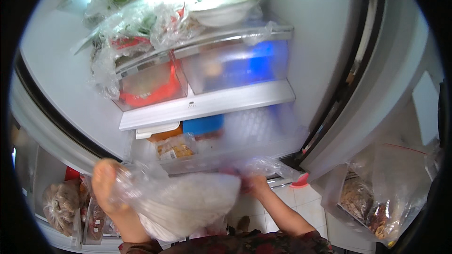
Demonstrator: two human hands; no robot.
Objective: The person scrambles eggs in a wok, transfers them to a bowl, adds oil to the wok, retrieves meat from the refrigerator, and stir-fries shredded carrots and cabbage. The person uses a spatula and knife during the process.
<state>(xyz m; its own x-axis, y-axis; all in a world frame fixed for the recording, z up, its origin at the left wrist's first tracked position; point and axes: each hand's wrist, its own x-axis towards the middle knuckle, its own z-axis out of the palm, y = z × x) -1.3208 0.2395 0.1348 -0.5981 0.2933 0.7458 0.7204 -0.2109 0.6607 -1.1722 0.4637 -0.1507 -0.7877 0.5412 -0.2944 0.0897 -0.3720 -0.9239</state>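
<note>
My left hand [105, 180] is raised at the lower left, closed on the gathered neck of a clear plastic bag [190, 201] with whitish contents. The bag hangs blurred in front of me, before the refrigerator's open lower drawer [219, 160]. My right hand [252, 183] is at the bag's right end, beside another crumpled clear bag [272, 167]; blur hides what its fingers hold. In the drawer lie a blue-lidded container [203, 124], a white-lidded container [159, 129] and a bag of yellowish food [176, 150].
Above are two clear drawers [233, 67] and a shelf with bagged vegetables [141, 31] and a white bowl [224, 14]. The open doors flank me; their bins hold a knotted bag [61, 206] at left and bags of dried food [356, 192] at right. White floor tiles [310, 201] show below.
</note>
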